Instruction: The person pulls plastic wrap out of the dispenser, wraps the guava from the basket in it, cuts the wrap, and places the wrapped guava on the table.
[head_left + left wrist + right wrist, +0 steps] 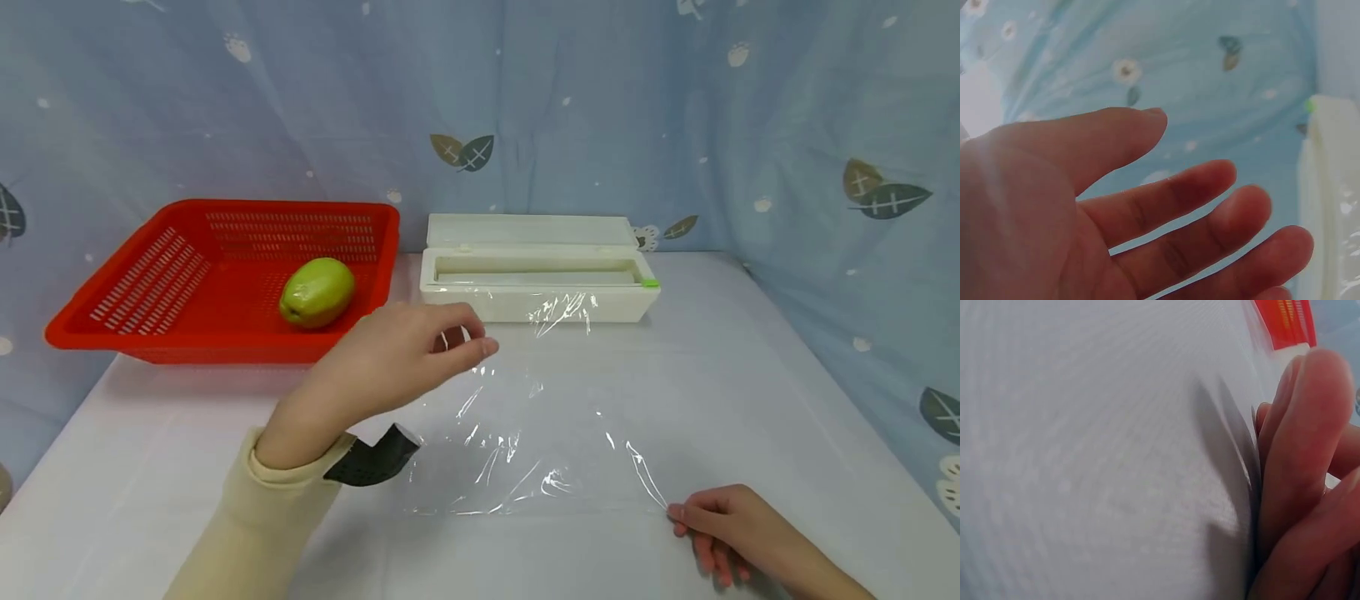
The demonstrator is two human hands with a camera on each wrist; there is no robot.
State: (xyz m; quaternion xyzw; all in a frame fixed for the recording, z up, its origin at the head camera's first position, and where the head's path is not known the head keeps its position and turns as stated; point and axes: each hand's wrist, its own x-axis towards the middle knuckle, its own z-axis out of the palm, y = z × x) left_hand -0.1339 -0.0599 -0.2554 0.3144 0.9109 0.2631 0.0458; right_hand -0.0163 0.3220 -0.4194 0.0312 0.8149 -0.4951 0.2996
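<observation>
A sheet of clear plastic wrap [517,450] stretches forward over the table from a white wrap dispenser box [536,304], whose lid stands raised. At the sheet's near right corner my right hand [723,529] pinches the film between thumb and index finger, close to the tabletop. My left hand [408,346] hovers over the left part of the sheet, in front of the box, fingers loosely bent and holding nothing. In the left wrist view the left palm and relaxed fingers [1175,253] are apart from the thumb. Curled right fingers [1304,437] fill the right side of the right wrist view.
A red plastic basket [225,354] stands at the back left, with a shiny yellow-green fruit [317,292] inside. A green piece [650,283] sits at the box's right end. Blue patterned cloth [570,108] hangs behind the white table [750,375].
</observation>
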